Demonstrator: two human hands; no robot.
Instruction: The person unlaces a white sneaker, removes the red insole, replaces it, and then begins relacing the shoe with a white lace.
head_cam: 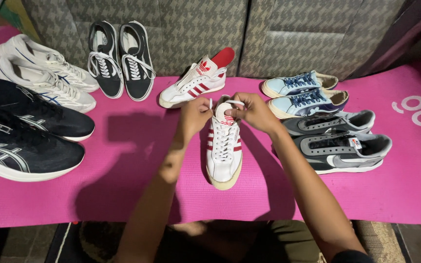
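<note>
Both hands, the left hand (194,116) and the right hand (255,111), pinch the white laces (225,103) at the tongue of a white leather sneaker with red stripes (224,151). It lies on the pink foam mat (132,195) just below the hands, its matching shoe (194,84) just beyond the left hand.

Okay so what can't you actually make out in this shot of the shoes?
All in the head view:
- Lace ends of the white and red shoe: covered by the left hand and right hand, so any knot is unreadable.
- Its collar: behind the fingers.
- Black running shoes: heels cut off by the left edge.
- Far end of the pink mat: cut off by the right edge.
</note>
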